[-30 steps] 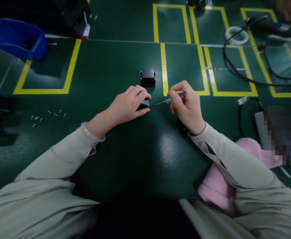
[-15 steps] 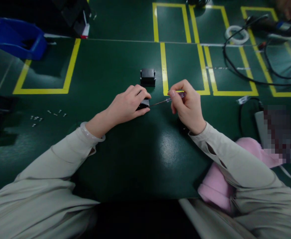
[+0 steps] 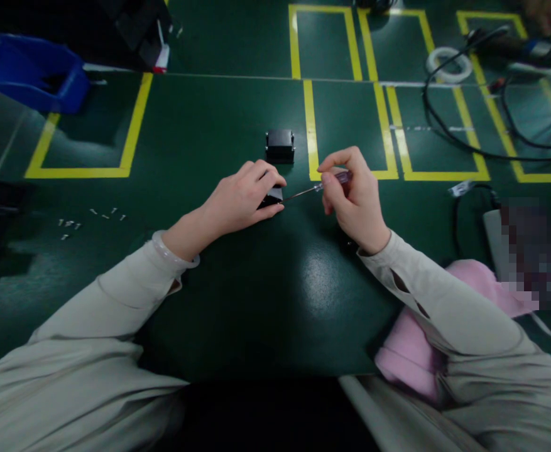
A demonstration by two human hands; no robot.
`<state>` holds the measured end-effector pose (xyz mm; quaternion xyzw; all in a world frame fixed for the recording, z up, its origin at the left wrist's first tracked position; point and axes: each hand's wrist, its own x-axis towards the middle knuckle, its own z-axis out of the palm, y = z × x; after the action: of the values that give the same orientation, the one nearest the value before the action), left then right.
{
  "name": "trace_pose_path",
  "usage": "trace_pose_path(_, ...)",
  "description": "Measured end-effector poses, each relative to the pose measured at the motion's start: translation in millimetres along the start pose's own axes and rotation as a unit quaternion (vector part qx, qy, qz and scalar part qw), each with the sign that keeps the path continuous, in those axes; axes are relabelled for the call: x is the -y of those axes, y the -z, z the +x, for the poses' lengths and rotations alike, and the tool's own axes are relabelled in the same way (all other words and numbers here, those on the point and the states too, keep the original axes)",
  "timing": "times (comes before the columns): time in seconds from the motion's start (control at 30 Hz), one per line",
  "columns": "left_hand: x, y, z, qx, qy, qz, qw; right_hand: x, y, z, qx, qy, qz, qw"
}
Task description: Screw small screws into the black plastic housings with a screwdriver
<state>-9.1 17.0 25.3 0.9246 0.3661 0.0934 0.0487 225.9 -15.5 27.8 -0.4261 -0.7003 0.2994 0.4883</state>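
My left hand point(image 3: 242, 199) is closed around a small black part point(image 3: 271, 198) that rests on the green table point(image 3: 237, 295). My right hand point(image 3: 354, 198) pinches a thin screwdriver point(image 3: 322, 186) with a purple handle. Its metal shaft points left and its tip meets the side of the black part. A second small black box point(image 3: 279, 145) sits alone just behind my hands, untouched.
Several small screws point(image 3: 91, 216) lie scattered at the left. A blue bin point(image 3: 30, 72) stands at the far left. Black cables point(image 3: 463, 125) and a white tape roll point(image 3: 448, 64) lie at the far right. Yellow tape marks rectangles. A pink cloth point(image 3: 416, 351) lies under my right arm.
My right hand's fingers have shifted slightly on the screwdriver handle, as if turning it. The left hand and the black part have stayed still.
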Motion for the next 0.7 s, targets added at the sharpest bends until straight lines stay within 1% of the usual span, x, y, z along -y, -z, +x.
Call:
trace_pose_path(0.3,-1.1,1.0,0.1,0.002,0.004,-0.004,1.0,3.1,0.0,-0.2,-0.002,-0.002,-0.014,1.0)
trace_pose_path(0.43,-0.5,0.7,-0.1,0.001,0.003,-0.006,1.0,0.8,0.1,-0.7,0.002,0.007,-0.002,1.0)
trace_pose_path(0.6,-0.3,0.7,-0.5,-0.001,0.002,-0.004,1.0,-0.8,0.0,-0.8,0.008,-0.005,-0.007,1.0)
trace_pose_path(0.7,-0.3,0.6,-0.5,-0.001,0.002,-0.003,1.0,-0.9,0.0,-1.1,0.008,-0.001,-0.01,1.0)
